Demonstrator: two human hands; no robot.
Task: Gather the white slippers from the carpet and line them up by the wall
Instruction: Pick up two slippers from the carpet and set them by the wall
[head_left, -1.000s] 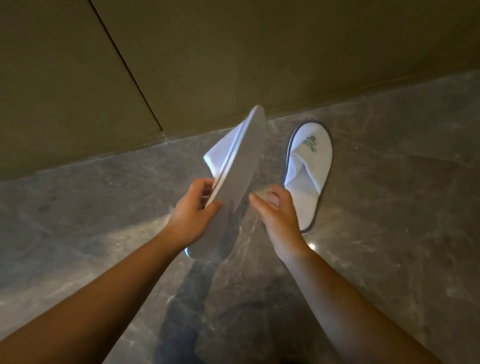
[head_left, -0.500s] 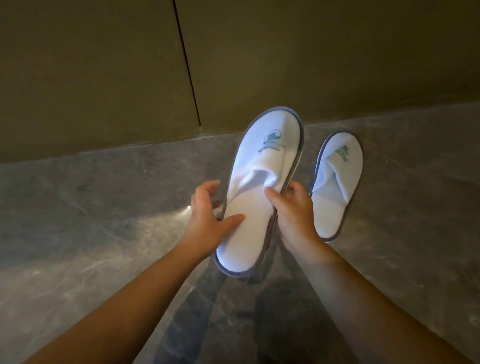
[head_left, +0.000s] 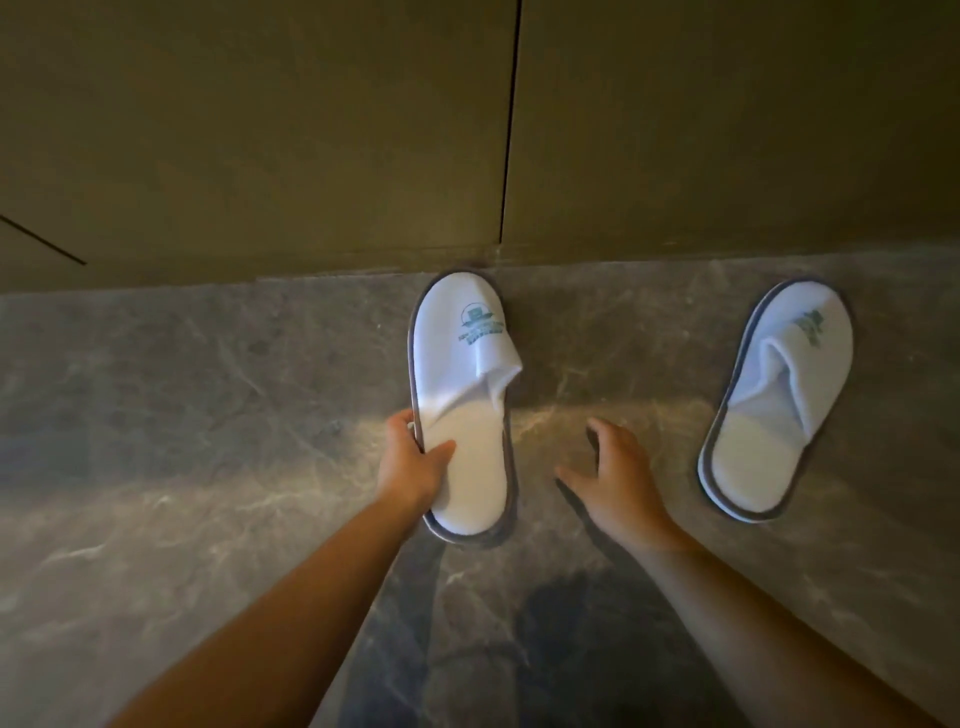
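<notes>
A white slipper (head_left: 470, 374) with a grey rim and a green logo lies flat on the grey marble floor, its toe against the foot of the olive wall (head_left: 311, 130). My left hand (head_left: 415, 462) grips its left edge near the heel, thumb on the insole. My right hand (head_left: 615, 478) hovers just right of it, fingers spread, holding nothing. A second white slipper (head_left: 774, 400) lies further right, toe towards the wall, tilted slightly.
The marble floor (head_left: 182, 441) runs along the wall, with a bright streak of light across it. A dark vertical seam (head_left: 511, 124) splits the wall panels above the held slipper. My shadow falls on the floor near the bottom.
The slipper that both hands held in the air now lies on the floor with its toe at the wall. My right hand has let go of it and moved off to the right.
</notes>
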